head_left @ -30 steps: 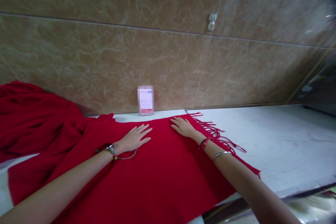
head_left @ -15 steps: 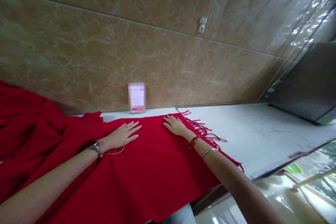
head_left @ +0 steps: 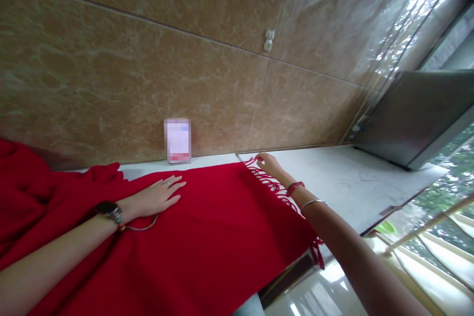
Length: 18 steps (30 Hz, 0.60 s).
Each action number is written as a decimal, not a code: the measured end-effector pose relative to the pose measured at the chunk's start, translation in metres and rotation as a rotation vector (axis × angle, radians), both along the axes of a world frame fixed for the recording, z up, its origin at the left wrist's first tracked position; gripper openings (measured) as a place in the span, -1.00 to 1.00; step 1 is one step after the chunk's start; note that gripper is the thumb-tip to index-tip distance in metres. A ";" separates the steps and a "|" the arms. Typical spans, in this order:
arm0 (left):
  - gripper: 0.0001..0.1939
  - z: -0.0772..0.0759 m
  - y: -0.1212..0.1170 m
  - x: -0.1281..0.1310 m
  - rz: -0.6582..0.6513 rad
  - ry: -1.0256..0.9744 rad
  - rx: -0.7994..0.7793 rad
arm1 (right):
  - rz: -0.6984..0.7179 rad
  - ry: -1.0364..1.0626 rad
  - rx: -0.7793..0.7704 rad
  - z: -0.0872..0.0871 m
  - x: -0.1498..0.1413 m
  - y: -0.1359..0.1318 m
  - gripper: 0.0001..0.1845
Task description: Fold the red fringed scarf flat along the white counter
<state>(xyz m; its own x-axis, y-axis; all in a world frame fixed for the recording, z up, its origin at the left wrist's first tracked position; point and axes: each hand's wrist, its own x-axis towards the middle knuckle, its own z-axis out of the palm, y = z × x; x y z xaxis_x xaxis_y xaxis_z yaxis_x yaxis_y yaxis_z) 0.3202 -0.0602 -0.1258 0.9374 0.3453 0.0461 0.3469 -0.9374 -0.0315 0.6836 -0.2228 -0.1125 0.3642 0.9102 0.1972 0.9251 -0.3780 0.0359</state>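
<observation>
A red scarf [head_left: 222,217] with a fringed end lies spread across a white counter [head_left: 344,182]. My left hand [head_left: 157,196] rests flat on the scarf with fingers stretched out; its wrist wears a watch and a beaded bracelet. My right hand [head_left: 269,164] is at the scarf's far right corner, fingers touching the red fringe [head_left: 276,187]. Whether it pinches the tassels I cannot make out. That wrist carries a red band and a silver bangle.
A small blurred card [head_left: 177,140] leans against the brown marble wall [head_left: 148,69]. The scarf bunches up in a heap at the left [head_left: 22,187]. A grey box-like appliance [head_left: 411,118] stands at the right end of the counter. A white hook [head_left: 268,39] sits on the wall.
My right hand slid rightwards off the cloth to the fringed corner. The left hand stayed flat on the scarf. The view swung to the right, showing more of the grey appliance and window.
</observation>
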 end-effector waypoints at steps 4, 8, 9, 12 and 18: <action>-0.56 0.021 -0.022 0.056 -0.036 -0.014 -0.008 | 0.085 0.036 -0.109 -0.001 -0.021 0.026 -0.70; -0.41 0.013 -0.052 0.117 0.030 -0.120 -0.105 | 0.008 0.034 -0.156 -0.010 -0.018 0.030 -0.67; -0.38 0.007 -0.057 0.125 0.068 -0.090 -0.136 | -0.025 0.030 -0.160 -0.012 -0.013 0.026 -0.66; -0.40 -0.011 -0.061 0.132 0.039 -0.095 -0.107 | -0.114 0.025 -0.167 -0.012 0.007 0.007 -0.60; -0.43 -0.017 -0.055 0.125 -0.006 -0.106 -0.075 | -0.168 0.019 -0.099 0.003 0.021 -0.003 -0.56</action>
<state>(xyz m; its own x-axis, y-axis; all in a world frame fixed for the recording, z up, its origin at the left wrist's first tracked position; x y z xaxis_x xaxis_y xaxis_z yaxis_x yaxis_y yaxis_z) 0.4451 -0.1149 -0.1429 0.9305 0.3463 0.1196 0.3392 -0.9376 0.0758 0.7042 -0.2257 -0.1094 0.5155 0.8509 0.1014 0.8501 -0.5226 0.0640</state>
